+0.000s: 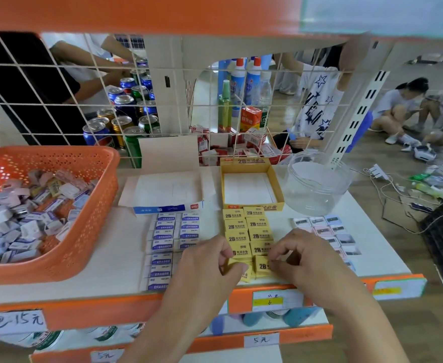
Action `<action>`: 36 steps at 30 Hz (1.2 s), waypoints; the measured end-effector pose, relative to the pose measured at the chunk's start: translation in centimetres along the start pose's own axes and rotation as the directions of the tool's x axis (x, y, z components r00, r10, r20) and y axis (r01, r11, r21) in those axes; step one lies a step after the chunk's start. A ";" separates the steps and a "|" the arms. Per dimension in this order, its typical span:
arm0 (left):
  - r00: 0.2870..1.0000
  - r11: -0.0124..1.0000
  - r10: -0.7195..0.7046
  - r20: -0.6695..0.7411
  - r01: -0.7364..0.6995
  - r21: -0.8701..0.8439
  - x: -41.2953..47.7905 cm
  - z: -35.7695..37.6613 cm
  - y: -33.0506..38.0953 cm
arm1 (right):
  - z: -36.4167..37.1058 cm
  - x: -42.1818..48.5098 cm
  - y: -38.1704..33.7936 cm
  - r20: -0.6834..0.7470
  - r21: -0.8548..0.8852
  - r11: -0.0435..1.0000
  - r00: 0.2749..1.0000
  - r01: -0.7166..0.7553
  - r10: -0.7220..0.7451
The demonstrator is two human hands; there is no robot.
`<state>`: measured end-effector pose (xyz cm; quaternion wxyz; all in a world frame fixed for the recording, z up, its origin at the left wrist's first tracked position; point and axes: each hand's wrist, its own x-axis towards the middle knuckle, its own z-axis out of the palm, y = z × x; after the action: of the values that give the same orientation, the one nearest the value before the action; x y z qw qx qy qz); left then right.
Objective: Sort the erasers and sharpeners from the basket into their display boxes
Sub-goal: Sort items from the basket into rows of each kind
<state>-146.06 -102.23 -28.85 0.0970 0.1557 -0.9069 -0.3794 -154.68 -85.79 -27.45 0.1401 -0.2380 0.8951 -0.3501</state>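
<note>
At shelf front, left hand and right hand each pinch the nearest yellow erasers, squaring two rows, likely for transfer into the empty yellow box behind. Basket left, part full.

1. Basket, 9 o'clock: orange plastic, perforated, slightly glossy on my feed.
2. White box, 12 o'clock: matt card.
3. Yellow box, 1 o'clock: matt printed card.
4. Jar, 2 o'clock: clear, smooth, glossy plastic.
5. Yellow erasers, centre: I read printed paper sleeves, matt.
6. Shelf: smooth pale board, dull sheen.
7. Grid, 11 o'clock: cream-coated wire.
8. Cans behind it: shiny metal.
</note>
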 end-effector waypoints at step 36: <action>0.965 0.996 0.001 0.264 -0.025 0.089 2.2 -2.1 0.4 | -1.2 3.4 -1.2 0.103 -0.148 0.989 0.995 0.025 -0.010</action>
<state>-147.60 -104.11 -26.98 -0.0291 0.1022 -0.9292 -0.3540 -157.70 -87.66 -26.05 0.1645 -0.2731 0.9082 -0.2710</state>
